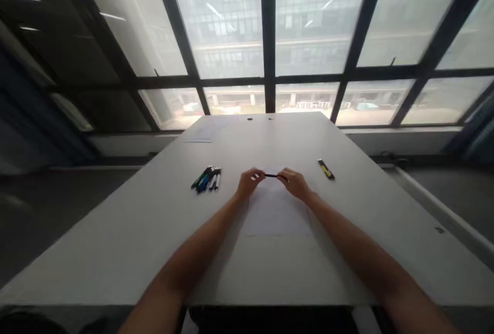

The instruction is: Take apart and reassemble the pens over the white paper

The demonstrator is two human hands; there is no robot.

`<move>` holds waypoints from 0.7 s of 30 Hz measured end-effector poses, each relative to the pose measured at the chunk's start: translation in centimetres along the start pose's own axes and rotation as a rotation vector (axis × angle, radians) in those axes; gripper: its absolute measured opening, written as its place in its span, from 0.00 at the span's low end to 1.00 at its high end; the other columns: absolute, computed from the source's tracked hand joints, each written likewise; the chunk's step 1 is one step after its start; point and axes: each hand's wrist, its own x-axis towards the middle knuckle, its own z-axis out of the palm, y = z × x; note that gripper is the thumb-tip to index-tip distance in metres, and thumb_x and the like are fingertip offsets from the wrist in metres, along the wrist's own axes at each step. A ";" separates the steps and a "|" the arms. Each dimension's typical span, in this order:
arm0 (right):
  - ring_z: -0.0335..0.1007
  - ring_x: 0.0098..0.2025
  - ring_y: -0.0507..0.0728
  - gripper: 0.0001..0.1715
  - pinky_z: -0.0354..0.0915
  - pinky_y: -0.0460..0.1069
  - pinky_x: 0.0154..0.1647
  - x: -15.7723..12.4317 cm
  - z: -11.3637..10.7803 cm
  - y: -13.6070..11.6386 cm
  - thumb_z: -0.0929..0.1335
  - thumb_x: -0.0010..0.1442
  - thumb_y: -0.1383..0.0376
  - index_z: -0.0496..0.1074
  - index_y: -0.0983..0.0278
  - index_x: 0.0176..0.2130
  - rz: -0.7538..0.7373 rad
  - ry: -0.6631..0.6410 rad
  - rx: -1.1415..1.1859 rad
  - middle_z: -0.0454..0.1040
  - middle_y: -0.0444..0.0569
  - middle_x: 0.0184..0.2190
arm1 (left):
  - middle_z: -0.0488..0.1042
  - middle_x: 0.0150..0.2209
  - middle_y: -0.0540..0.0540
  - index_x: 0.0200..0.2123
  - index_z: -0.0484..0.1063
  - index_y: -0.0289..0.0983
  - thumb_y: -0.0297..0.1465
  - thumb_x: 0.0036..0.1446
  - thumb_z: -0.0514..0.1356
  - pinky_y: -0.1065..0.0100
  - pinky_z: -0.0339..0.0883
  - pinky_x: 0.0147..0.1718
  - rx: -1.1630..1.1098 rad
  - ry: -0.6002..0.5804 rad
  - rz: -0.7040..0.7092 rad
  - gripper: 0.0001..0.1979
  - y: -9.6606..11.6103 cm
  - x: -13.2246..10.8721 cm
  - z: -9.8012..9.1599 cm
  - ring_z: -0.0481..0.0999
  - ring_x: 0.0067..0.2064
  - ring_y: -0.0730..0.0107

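Note:
A slim black pen (pixel 271 175) is held level between my two hands, above the far part of a white sheet of paper (pixel 278 215). My left hand (pixel 249 181) pinches its left end with thumb and fingertips. Its right end is in the closed fingers of my right hand (pixel 295 182), which partly cover it. Left of my hands lies a cluster of several pens (pixel 206 179) in green, blue, black and white. Over to the right, a yellow and black pen or pair of pens (pixel 326 169) rests on the table; I cannot tell which.
The long white table (pixel 154 241) reaches toward a wall of dark-framed windows (pixel 270 40). More paper (pixel 206 132) lies at its far left. Two small dark round spots (pixel 249 119) mark the far end. A small dark object (pixel 439 230) sits near the right edge.

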 end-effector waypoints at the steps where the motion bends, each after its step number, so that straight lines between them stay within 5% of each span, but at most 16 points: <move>1: 0.71 0.38 0.54 0.06 0.63 0.47 0.41 0.0 0.1 0.1 0.65 0.66 0.64 0.73 0.60 0.40 0.000 -0.001 0.023 0.74 0.47 0.37 | 0.79 0.33 0.47 0.35 0.79 0.38 0.33 0.54 0.65 0.69 0.70 0.34 -0.005 0.004 0.002 0.06 0.1 0.0 0.0 0.76 0.34 0.70; 21: 0.71 0.37 0.54 0.08 0.61 0.46 0.37 0.0 -0.3 -0.4 0.69 0.62 0.64 0.70 0.60 0.43 0.069 -0.005 -0.010 0.75 0.47 0.38 | 0.78 0.34 0.46 0.34 0.78 0.37 0.34 0.53 0.65 0.68 0.69 0.34 -0.024 -0.012 -0.016 0.07 1.5 0.0 -0.3 0.76 0.34 0.69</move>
